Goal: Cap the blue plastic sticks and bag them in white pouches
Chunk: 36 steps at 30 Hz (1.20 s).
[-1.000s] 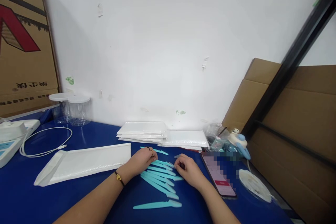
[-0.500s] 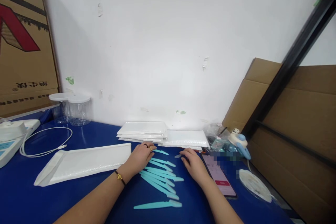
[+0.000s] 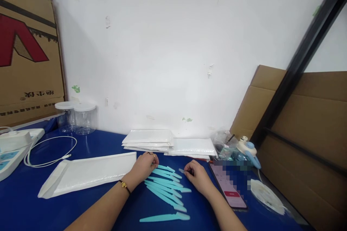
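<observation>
Several turquoise eyebrow razors [image 3: 162, 192] lie fanned out on the blue table between my hands, their heads pointing right. One razor [image 3: 162, 217] lies apart, closest to me. My left hand [image 3: 146, 166], with rings and a dark bracelet, is closed at the far end of the fan; its thumb and fingertips pinch the handle end of the farthest razor [image 3: 168, 169]. My right hand [image 3: 197, 176] is to the right of the razor heads, fingers curled. A small translucent piece [image 3: 181, 170], like a blade cap, sticks out from its fingertips.
A white bubble mailer [image 3: 89, 174] lies on the left, with stacked mailers [image 3: 148, 137] against the wall. A phone [image 3: 229, 187] lies by my right forearm, near a small fan-like gadget [image 3: 248, 149]. Clear jars [image 3: 85, 119], a white cable [image 3: 51, 164] and a power strip [image 3: 21, 148] are left.
The farthest razor has come nearer to the others with my left hand. My right fingers have curled in, and the translucent piece has shifted slightly left and nearer. The view has tilted up slightly.
</observation>
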{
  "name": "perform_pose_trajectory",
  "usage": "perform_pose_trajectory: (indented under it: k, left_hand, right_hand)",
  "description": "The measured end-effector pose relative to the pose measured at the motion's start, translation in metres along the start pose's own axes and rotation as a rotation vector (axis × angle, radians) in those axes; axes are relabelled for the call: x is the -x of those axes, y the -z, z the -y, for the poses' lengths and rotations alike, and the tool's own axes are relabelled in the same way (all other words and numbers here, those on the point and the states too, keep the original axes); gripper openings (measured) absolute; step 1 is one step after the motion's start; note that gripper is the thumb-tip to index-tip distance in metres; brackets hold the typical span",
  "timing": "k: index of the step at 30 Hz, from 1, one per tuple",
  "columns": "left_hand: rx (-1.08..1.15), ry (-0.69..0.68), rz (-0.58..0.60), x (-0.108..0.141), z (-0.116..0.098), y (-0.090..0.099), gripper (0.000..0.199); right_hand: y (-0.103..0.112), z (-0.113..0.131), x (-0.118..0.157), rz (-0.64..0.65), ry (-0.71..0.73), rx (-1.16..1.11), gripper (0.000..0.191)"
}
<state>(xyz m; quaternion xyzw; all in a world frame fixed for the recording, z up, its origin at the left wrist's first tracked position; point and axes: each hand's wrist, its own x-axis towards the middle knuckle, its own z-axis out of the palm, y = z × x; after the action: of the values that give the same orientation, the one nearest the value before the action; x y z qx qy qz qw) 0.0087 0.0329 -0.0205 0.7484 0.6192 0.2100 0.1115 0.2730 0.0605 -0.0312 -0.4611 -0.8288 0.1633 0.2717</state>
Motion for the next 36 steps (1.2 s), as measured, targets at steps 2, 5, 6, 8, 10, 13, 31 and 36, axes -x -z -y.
perform_pose_trajectory:
  k: [2,5,6,8,10,13,31,36]
  left_hand:
    - [0.010,-0.009,-0.002,0.000,0.000,-0.001,0.012]
    - [0.039,-0.033,-0.008,0.000,0.001,-0.005,0.013]
    - [0.049,-0.040,-0.008,-0.001,0.001,-0.006,0.013]
    - [0.066,-0.047,0.006,-0.002,0.002,-0.010,0.014]
    - [0.085,-0.055,0.027,-0.004,0.002,-0.014,0.014]
    - [0.111,-0.057,0.041,-0.005,0.001,-0.018,0.015]
    - [0.134,-0.124,0.071,0.007,-0.019,-0.009,0.032]
    - [0.005,-0.248,0.329,0.032,-0.035,0.007,0.108]
  right_hand:
    - [-0.002,0.003,-0.001,-0.002,-0.003,-0.009,0.007]
    - [-0.005,0.009,-0.001,-0.009,-0.016,-0.027,0.006]
    - [-0.006,0.011,-0.001,-0.010,-0.021,-0.034,0.006]
    - [-0.007,0.014,-0.001,-0.011,-0.025,-0.050,0.006]
    - [-0.008,0.015,-0.002,-0.011,-0.027,-0.068,0.006]
    - [-0.008,0.015,-0.002,-0.008,-0.043,-0.100,0.006]
    - [-0.005,0.021,0.005,0.065,-0.004,-0.095,0.036]
    - [0.003,0.035,0.024,0.505,0.071,-0.014,0.122]
